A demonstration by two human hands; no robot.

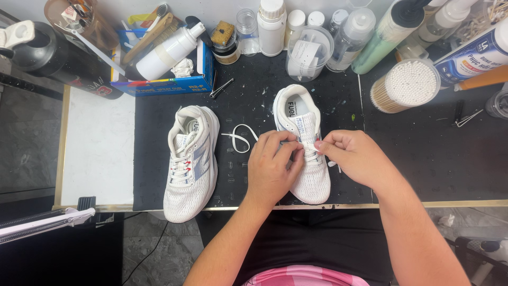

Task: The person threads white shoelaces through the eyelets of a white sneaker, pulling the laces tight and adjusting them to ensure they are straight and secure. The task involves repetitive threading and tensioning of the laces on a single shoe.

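Near the front edge of the bench, both hands are meeting over the right shoe (309,175). The left hand (272,167) is resting on the shoe's lacing area, its fingers curled together and pinching the white lace (241,139) against the tongue. The right hand (355,156) is coming in from the right side, its thumb and forefinger pressed together on the same lace just beside the left fingertips. A loose loop of that lace is trailing off to the left across the black mat (423,159), lying between the two shoes.

That shoe is sitting toe toward the front edge, heel toward the back, with its toe almost reaching the front edge. The left shoe (190,164) is lying well apart to the left, already laced, angled slightly, with its toe hanging over the front edge.

Behind the shoes, along the back edge, bottles (272,26) and jars are crowding together, with a clear cup (308,53) holding folded paper just behind the right shoe's heel. A blue box (169,83) holding a white bottle and brushes is sitting toward the back left corner, and a black bottle (58,58) is lying beside it. A round tub of cotton swabs (407,85) is standing toward the back right. Tweezers (221,88) are lying by the blue box.
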